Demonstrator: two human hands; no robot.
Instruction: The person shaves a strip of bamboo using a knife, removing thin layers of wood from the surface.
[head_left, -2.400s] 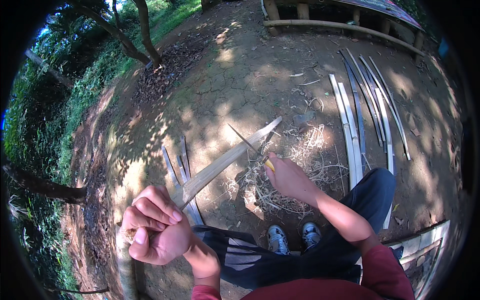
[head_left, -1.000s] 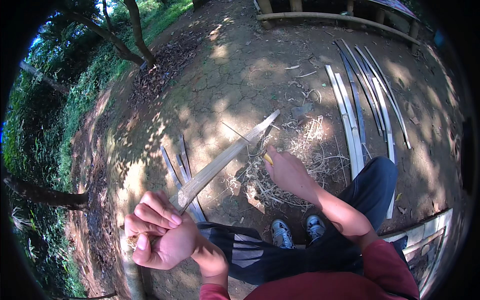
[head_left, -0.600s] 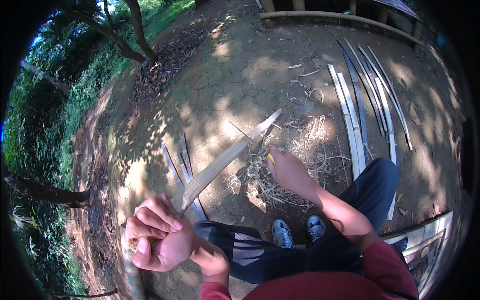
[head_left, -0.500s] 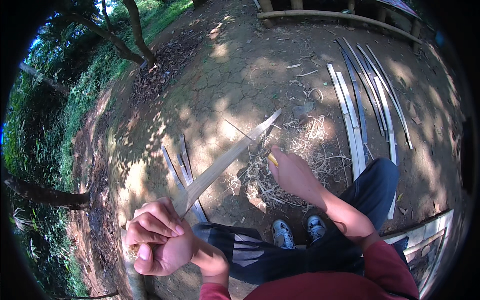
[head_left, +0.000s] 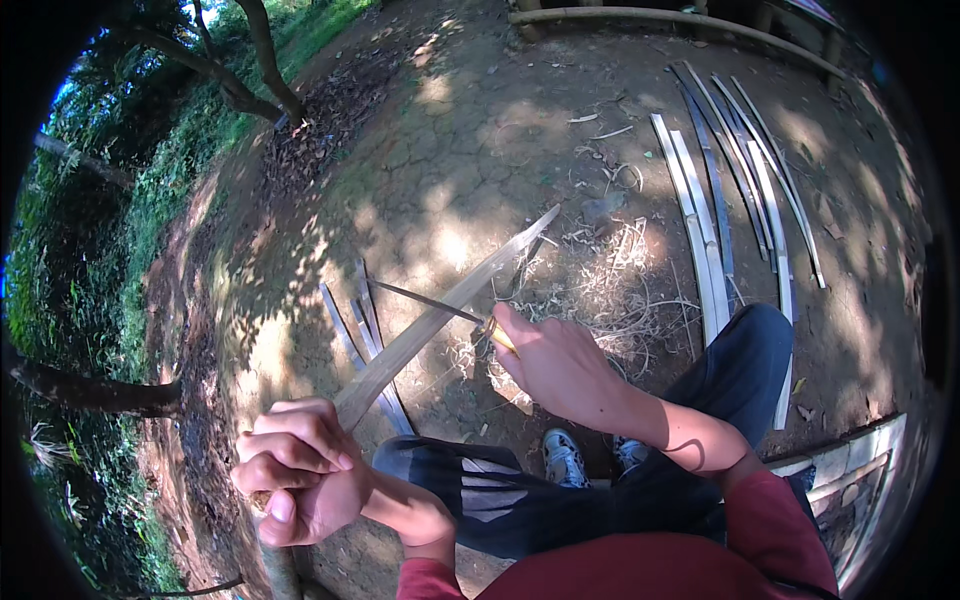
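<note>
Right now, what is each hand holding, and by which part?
The left hand grips the wooden strip by its near end; the right hand holds the knife by its yellow handle.

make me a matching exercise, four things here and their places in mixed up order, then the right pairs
Things
1. pale, tapering wooden slat
2. thin-bladed knife with a yellow handle
3. curly, pale shavings
4. pair of long, narrow, pale strips

Places
a. scattered beyond the grey patterned shoes
b. in the bare right grip
c. on the brown dirt ground, farthest right of the four
d. in the bare left grip

Pairs: 1-d, 2-b, 3-a, 4-c
</note>
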